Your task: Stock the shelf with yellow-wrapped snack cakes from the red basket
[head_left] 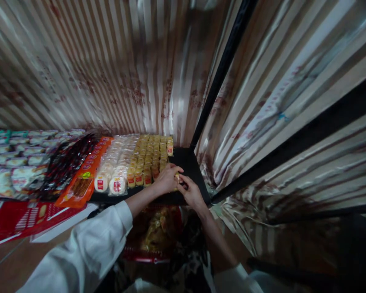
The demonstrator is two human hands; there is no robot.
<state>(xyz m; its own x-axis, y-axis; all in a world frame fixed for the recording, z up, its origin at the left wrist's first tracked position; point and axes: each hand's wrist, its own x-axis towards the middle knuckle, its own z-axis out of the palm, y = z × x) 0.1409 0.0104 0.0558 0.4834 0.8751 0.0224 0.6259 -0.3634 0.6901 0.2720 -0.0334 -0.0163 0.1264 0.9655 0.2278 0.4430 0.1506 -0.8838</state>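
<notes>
My left hand and my right hand meet over the right end of a black shelf. Between their fingertips is a small yellow wrapped snack, mostly covered by the fingers. Both hands are closed on it. Just left of my left hand stand tight rows of similar yellow wrapped snacks with red labels. Past these lie rows of round white wrapped cakes. Below my hands, a red bag with yellowish contents shows in dim light.
Orange packets, dark shiny packets and white wrapped packs fill the shelf leftward. Black posts rise at the shelf's corner. Striped plastic sheeting hangs behind and to the right. A red printed box sits at lower left.
</notes>
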